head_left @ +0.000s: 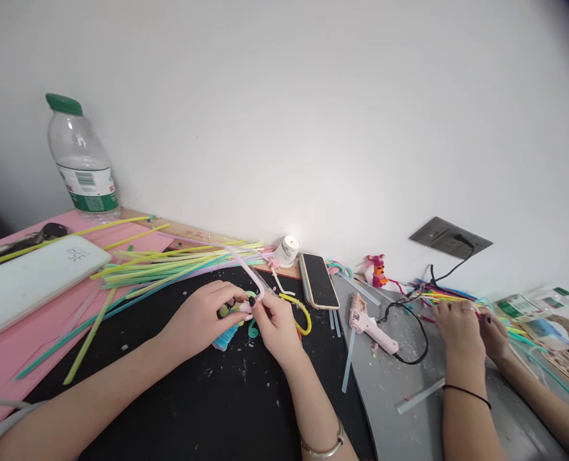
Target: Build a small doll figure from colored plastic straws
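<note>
Two hands meet over the black table (183, 410), toward its far edge, each with a narrow grip: the left hand (200, 317) pinches a small green-and-lilac fuzzy piece (239, 308), and the right hand (279, 326) pinches a pale pink stem (246, 269) right beside that piece (whether the two are joined, the fingers hide). The work looks partway along: the piece already has some bulk, while the stem's long end runs loose and unshaped toward the far edge. A blue fuzzy piece (225, 339), seemingly formed, shows just below the left hand's fingers, and a yellow loop (307, 322) lies just beside the right hand. Many loose stems (169, 270) lie unused along the far edge toward the left corner. A glue gun (375, 333) rests between the right hand and a co-worker's hand (459, 328).
</note>
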`<state>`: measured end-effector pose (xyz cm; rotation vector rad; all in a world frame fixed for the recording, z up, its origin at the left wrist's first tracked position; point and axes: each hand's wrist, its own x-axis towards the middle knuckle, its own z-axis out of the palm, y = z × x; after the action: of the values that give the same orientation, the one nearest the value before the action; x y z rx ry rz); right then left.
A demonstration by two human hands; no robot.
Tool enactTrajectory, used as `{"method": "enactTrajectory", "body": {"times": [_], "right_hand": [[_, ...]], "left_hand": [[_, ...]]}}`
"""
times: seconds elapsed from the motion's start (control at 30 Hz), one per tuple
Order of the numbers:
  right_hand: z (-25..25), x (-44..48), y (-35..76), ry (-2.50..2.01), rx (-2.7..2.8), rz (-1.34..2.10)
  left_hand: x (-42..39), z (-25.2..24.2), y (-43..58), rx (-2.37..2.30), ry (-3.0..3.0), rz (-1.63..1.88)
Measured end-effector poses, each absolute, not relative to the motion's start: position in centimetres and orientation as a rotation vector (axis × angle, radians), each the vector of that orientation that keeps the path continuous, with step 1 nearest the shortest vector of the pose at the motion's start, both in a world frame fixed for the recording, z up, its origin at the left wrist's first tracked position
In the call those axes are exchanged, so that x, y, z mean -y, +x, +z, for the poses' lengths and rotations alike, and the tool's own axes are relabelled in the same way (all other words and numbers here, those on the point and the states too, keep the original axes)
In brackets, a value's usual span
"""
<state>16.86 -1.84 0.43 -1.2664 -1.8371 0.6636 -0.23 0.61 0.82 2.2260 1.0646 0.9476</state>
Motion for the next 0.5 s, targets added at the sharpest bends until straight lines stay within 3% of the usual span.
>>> {"method": "enactTrajectory", "body": {"times": [0.5], "right_hand": [[0.7,1.9,17.3,-1.218,2.154,0.459]], "left_hand": [[-0.5,0.2,-0.1,-1.165,2.281,0.83]]}}
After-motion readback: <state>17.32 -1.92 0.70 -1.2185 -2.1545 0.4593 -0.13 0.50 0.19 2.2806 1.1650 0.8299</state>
